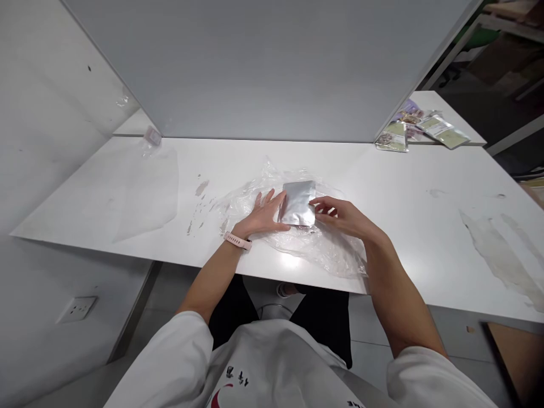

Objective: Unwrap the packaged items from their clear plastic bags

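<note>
A flat silver foil pouch (299,203) lies on a crumpled sheet of clear plastic (323,249) in the middle of the white table. My left hand (266,215) rests at the pouch's left edge, fingers spread, with a pink band on the wrist. At the opposite edge, my right hand (340,215) has its thumb and bent fingers close together on the pouch's right side, seemingly pinching it. Whatever lies under the pouch is hidden.
A small clear packet (152,136) sits at the back left. Several printed green and purple pouches (442,130) lie at the back right. A grey partition (267,73) rises along the table's (416,226) rear edge, and a white wall stands left.
</note>
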Demonstrator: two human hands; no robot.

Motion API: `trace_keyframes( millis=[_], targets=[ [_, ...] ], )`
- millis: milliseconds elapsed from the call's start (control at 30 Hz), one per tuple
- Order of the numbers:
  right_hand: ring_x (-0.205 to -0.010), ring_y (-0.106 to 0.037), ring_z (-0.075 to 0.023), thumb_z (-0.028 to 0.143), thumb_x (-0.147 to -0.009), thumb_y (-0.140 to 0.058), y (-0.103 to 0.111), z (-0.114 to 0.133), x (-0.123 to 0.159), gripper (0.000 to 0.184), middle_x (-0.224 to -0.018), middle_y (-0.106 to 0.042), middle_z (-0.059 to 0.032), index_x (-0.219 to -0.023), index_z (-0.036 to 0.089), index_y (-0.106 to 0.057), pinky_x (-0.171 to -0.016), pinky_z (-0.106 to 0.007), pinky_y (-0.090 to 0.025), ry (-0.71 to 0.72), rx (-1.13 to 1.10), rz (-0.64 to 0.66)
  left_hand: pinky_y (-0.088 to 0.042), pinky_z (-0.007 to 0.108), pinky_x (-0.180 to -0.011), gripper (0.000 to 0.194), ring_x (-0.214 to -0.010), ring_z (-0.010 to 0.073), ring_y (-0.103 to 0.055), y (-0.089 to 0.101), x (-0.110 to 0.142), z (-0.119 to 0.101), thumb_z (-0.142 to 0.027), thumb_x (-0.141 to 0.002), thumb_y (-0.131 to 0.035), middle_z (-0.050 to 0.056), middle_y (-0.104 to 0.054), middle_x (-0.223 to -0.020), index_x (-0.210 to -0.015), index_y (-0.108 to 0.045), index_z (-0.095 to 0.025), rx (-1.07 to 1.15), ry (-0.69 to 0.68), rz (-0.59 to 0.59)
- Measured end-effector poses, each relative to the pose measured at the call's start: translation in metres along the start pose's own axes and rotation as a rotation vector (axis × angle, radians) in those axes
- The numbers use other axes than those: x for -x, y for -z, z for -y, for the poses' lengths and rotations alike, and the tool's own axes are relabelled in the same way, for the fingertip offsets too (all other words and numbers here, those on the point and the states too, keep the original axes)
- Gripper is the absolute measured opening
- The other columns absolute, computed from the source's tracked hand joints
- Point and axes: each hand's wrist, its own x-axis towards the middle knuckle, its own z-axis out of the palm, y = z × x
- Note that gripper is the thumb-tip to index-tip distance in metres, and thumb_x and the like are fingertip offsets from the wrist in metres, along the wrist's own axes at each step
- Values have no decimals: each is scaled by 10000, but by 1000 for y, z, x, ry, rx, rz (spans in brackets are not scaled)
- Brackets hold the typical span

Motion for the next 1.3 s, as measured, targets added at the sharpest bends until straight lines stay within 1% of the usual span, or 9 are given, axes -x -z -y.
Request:
trace_keyframes(
  millis=[267,433,600,667,733,900,1033,1167,1300],
  targets=[
    [-1382,-480,-302,522,-938,-592,-17,8,-3,658,-1517,-507,-30,-1545,422,-359,-1138,-565,-400,148,-287,2,-32,499,-1257,713,-1556,251,-167,-3,-5,-3,-608,-1011,-273,107,-293,-1649,-1600,-174,-219,-19,-30,-116],
    [-1439,-413,-314,527,-954,-563,-29,5,-6,664,-1555,-465,-24,-1563,421,-321,-1126,-541,-409,114,-254,107,-116,503,-1244,859,-1467,285,-373,-6,-5,-12,-639,-927,-490,137,-362,-1611,-1595,-162,-209,-45,-72,-183],
    [-1299,-525,-294,488,-896,-640,-32,-1,-8,564,-1448,-557,-49,-1435,357,-542,-1070,-503,-448,133,-116,161,-394,434,-1064,418,-1092,250,-648,-10,-10,-13,-421,-1040,-323,89,-709,-1108,-1300,-542,-179,-9,40,-348],
    [-1286,-509,-308,470,-822,-719,-29,-1,-8,594,-1384,-593,-53,-1388,347,-588,-1078,-519,-425,145,6,139,-469,376,-842,372,-842,236,-656,-10,-13,-9,-356,-1046,-294,59,-666,-816,-951,-611,-183,23,154,-430],
    [-1258,-509,-322,445,-768,-760,-25,0,-5,629,-1322,-614,-60,-1370,347,-603,-1055,-530,-428,123,113,122,-424,333,-676,385,-654,199,-574,-11,-15,-4,-345,-1042,-321,18,-538,-640,-724,-492,-211,100,247,-532],
    [-916,-611,-251,459,-756,-761,-12,5,1,592,-1101,-657,-75,-1312,293,-645,-841,-455,-517,10,86,110,-379,299,-621,370,-644,155,-493,-10,-17,4,-373,-1025,-420,-4,-496,-661,-690,-382,-220,410,233,-808],
    [-928,-635,-228,501,-757,-783,-6,1,-1,516,-1113,-693,-64,-1211,276,-686,-879,-435,-524,-12,-205,-73,-472,298,-695,297,-774,170,-573,-7,-17,3,-415,-1000,-453,31,-614,-814,-799,-500,-203,689,240,-928],
    [-868,-657,-221,533,-703,-827,-3,-9,-6,502,-996,-717,-58,-1085,229,-710,-800,-402,-534,-128,-361,-261,-510,320,-710,261,-822,188,-617,-1,-17,2,-407,-979,-418,69,-667,-962,-989,-569,-193,943,191,-866],
    [-683,-579,-165,594,-718,-794,3,-7,-3,426,-774,-663,-14,-902,213,-741,-659,-343,-463,-206,-148,-48,-419,298,-649,228,-698,160,-515,4,-14,8,-288,-909,-500,7,-537,-709,-701,-443,-212,761,363,-757]
  ],
)
